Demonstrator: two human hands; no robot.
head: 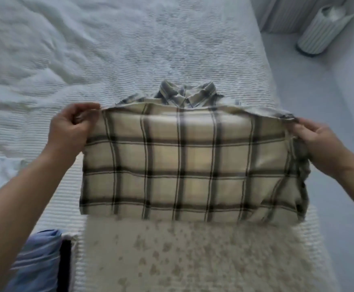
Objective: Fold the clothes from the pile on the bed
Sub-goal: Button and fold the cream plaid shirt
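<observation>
A cream plaid shirt (193, 161) with dark checks lies on the white bed (129, 49), folded over so that its lower part covers the body. Its collar (187, 92) shows past the far edge of the fold. My left hand (71, 127) pinches the fold's far left corner. At the far right corner, my right hand (317, 142) pinches the cloth. Both corners are raised a little off the shirt beneath. The picture is somewhat blurred.
A beige spotted cloth (193, 256) lies in front of the shirt at the bed's near edge. Blue folded fabric (35, 260) sits at the lower left. On the floor to the right stands a ribbed white bin (321, 32).
</observation>
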